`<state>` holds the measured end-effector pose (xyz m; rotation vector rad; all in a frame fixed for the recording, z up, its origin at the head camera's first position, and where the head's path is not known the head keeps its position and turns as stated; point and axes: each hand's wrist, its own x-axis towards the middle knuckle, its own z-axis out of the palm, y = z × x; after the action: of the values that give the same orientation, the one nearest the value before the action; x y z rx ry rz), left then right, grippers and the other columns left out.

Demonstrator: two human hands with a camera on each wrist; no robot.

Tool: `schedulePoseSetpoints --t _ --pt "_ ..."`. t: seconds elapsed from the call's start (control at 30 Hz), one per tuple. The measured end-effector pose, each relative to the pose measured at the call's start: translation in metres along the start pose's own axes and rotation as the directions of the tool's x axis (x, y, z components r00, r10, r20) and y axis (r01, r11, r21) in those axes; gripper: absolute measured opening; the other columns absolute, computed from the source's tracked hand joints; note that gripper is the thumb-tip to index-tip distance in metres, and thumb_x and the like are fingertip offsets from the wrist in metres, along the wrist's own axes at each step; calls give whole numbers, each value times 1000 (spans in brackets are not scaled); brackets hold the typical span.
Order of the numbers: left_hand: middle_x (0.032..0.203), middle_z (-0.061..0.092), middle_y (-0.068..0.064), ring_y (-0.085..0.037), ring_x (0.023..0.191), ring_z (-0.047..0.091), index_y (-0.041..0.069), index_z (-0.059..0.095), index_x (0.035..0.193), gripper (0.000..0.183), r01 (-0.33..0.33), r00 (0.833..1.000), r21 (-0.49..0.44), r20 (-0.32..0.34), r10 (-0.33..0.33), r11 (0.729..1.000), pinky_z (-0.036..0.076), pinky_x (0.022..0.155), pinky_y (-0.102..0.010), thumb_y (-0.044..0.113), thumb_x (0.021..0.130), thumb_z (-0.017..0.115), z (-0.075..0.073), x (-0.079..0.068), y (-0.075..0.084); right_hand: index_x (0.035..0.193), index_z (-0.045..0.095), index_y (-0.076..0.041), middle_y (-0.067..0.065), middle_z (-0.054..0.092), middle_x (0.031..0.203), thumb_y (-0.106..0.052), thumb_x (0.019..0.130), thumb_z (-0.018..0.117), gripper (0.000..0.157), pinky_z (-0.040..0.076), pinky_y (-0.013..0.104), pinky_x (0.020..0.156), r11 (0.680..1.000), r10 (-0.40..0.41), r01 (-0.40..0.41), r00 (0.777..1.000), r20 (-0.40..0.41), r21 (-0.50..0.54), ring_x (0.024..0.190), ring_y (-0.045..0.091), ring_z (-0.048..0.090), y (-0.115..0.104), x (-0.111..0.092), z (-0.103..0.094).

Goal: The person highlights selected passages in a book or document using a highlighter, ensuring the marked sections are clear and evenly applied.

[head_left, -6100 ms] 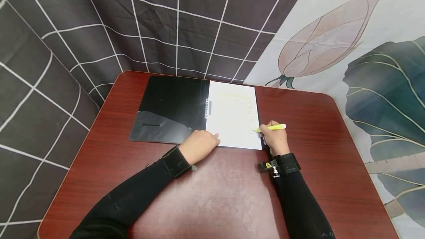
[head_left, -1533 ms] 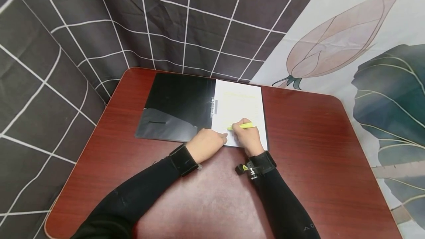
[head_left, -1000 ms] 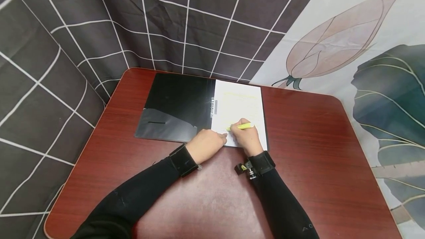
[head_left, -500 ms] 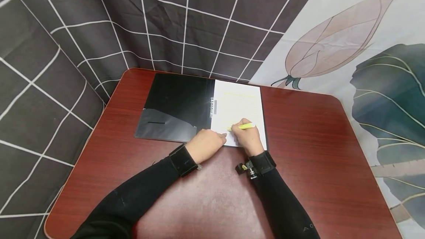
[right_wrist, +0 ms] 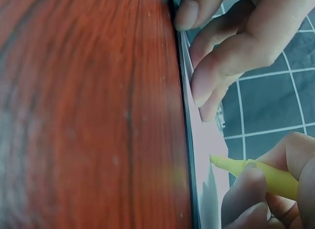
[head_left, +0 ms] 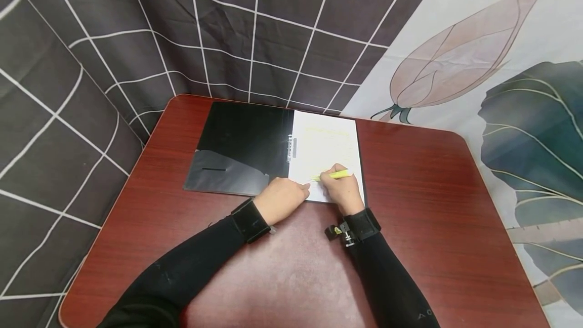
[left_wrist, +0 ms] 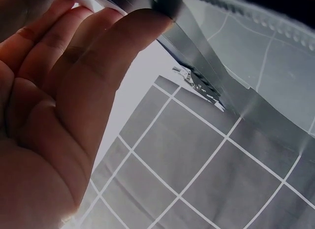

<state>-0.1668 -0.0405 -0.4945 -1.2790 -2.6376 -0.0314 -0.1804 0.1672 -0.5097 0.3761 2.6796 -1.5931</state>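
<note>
A yellow highlighter [head_left: 340,173] is pinched in my right hand [head_left: 344,194], its tip meeting the lower part of a white sheet [head_left: 323,146]. In the right wrist view the highlighter [right_wrist: 278,180] points down at the paper between thumb and fingers. The sheet, with faint yellow lines across it, lies on the right side of an open black folder [head_left: 248,128]. My left hand [head_left: 281,200] rests on the sheet's lower left corner; its fingers [right_wrist: 231,61] press on the paper, and the thumb lies by the folder's near edge.
A metal clip [head_left: 290,148] sits along the folder's spine. The left cover has a clear pocket [head_left: 227,172]. Everything lies on a reddish-brown table [head_left: 410,191], its back edge against a gridded grey cloth [head_left: 282,29] and a printed white one.
Since the oldest frame, my right hand with the highlighter has moved left from the sheet's right edge to its lower left part. Over the last second it shifts only slightly; my left hand stays put.
</note>
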Motion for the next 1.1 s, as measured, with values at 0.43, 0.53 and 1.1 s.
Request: schedulePoseSetpoints --t 0.43,0.53,1.1 --pt "77 76 -1 -22 66 71 19 84 104 16 -1 999 10 -42 2 1000 57 54 -37 19 112 71 2 2 2 75 60 -15 -7 57 58 -6 92 66 20 38 24 50 998 55 -55 998 -20 -15 56 13 52 1 -2 -10" --pt "78 77 -2 -22 67 72 19 84 106 15 1 999 8 -33 0 1000 58 55 -37 19 112 71 3 3 2 76 59 -15 -6 57 58 -5 92 66 20 38 24 49 999 54 -54 998 -24 -3 56 13 53 3 -2 -13" --pt "77 77 -4 -24 65 72 16 80 95 25 7 999 -36 -44 -9 999 57 54 -40 19 115 65 2 0 0 75 57 -12 -4 56 58 -3 92 65 21 39 25 48 998 55 -54 998 -27 35 54 15 54 8 0 -20"
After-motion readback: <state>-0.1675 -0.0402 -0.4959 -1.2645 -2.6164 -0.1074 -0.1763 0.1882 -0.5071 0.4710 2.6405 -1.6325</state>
